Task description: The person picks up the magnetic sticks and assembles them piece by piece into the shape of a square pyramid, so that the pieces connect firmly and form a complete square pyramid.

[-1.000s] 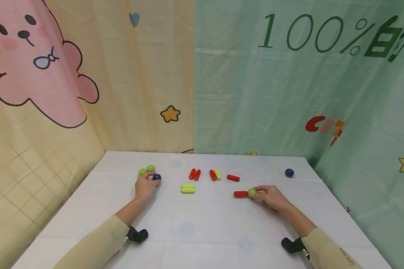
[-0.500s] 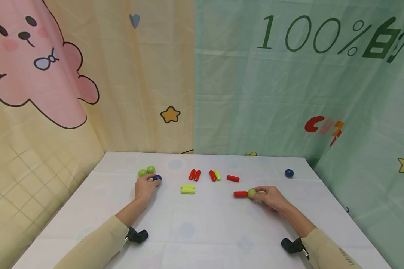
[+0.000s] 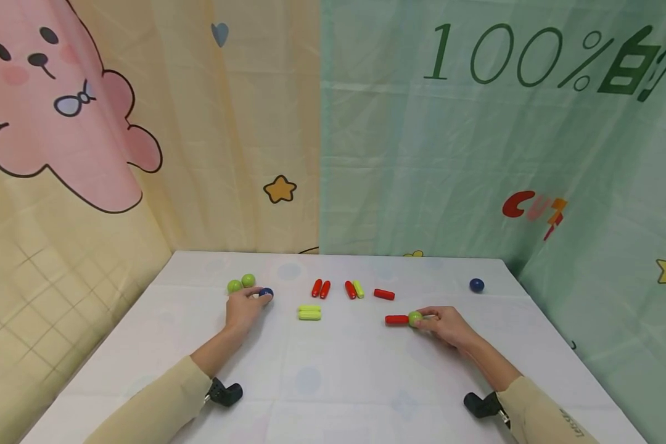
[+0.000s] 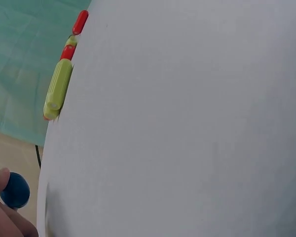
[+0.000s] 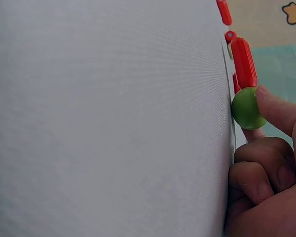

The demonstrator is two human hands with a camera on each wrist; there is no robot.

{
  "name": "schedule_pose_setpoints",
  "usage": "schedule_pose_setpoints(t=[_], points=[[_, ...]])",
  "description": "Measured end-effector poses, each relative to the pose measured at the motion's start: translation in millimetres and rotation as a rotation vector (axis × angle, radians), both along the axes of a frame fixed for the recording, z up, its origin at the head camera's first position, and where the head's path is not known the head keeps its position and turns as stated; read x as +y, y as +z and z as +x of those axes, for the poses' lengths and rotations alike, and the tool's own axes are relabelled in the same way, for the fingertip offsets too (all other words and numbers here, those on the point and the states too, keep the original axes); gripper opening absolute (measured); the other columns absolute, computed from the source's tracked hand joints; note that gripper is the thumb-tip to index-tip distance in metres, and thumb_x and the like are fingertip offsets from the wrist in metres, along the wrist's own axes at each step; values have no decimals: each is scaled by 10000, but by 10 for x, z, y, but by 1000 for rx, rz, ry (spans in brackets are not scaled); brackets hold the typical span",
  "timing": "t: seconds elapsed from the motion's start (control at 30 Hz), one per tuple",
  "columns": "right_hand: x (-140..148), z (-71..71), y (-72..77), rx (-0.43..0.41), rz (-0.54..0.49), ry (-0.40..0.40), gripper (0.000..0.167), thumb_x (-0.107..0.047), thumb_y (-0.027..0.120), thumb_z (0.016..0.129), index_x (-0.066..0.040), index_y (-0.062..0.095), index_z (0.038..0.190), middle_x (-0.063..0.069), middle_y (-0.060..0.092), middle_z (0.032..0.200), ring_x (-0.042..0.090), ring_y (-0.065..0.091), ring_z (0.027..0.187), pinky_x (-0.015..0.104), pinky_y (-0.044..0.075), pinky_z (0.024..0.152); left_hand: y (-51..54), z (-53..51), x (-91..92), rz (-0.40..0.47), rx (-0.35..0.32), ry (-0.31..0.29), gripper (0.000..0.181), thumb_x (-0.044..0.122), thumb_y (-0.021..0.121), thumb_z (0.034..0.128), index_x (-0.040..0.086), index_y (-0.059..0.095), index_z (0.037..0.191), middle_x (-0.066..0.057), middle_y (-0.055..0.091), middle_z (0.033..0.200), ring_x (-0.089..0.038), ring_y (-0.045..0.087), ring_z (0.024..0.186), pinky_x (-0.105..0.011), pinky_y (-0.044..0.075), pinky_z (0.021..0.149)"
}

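R hand [image 3: 448, 327] pinching grn ball [image 5: 247, 109], ball touching red rod [image 5: 244, 63]; L hand [image 3: 246, 309] pinching blue ball [image 4: 17, 191]; prob. best keeping rod aligned.

White-covered table [image 3: 333, 370] across the lower part of the frame, faintly marked with pale blue spots. Left of the frame's centre, two light-green balls [image 3: 248, 280] close together. Near mid-frame, a pair of red sticks [image 3: 317, 287] side by side; just below, a pair of yellow-green sticks [image 3: 309, 315] laid crosswise, one against the other. Right of centre, one slanted red stick [image 3: 350, 290] beside a yellow-green stick [image 3: 358, 288], then a lone red stick [image 3: 384, 294]. Farther right, well apart, a dark blue ball [image 3: 476, 285].
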State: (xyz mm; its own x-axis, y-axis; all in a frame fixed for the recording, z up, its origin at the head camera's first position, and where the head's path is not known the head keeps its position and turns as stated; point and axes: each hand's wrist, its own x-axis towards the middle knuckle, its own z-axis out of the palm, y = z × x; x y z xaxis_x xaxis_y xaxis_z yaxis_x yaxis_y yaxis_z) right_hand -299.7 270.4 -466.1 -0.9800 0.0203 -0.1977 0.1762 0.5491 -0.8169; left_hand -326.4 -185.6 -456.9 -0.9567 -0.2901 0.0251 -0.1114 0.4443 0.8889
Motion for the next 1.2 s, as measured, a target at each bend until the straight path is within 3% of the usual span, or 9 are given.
schedule_pose_setpoints(t=[0.23,0.47,0.7,0.87,1.03,1.2], points=[[6,10,9,-3,1,1,565,-341,771,881,-26,622,1325,-18,366,628,156,336,524,256,290,496,80,65,245,10,8,-66,382,249,770,883,20,730,1186,-1,414,683,-171,405,667,-270,302,554],[9,37,5,2,-6,-7,580,-366,780,871,-30,629,1319,-17,358,619,158,331,521,259,286,498,146,150,512,47,-16,-137,378,271,772,887,55,734,1196,-29,427,745,-193,417,731,-277,307,567],[8,38,11,1,10,-5,585,-380,776,873,-32,630,1320,-17,360,622,161,335,524,260,286,500,155,207,750,56,-27,-221,375,285,774,891,59,739,1188,-58,529,914,-182,424,750,-257,307,542],[2,28,26,-10,9,-2,579,-373,771,878,-34,628,1325,-25,359,612,155,335,516,257,286,494,155,252,899,62,-24,-306,379,289,779,887,44,741,1174,-52,528,843,-156,410,639,-243,289,509],[-8,25,38,-10,-6,-7,567,-362,773,879,-30,633,1317,-25,362,610,156,334,516,257,286,493,125,281,1042,67,-32,-382,367,280,765,901,47,736,1182,-60,627,929,-175,498,758,-241,329,536],[-18,16,34,0,-4,-11,546,-348,774,880,-26,644,1302,-25,355,609,154,327,520,258,282,498,86,292,1178,62,-30,-441,337,272,758,907,49,750,1159,-36,685,876,-191,513,797,-249,332,551]])
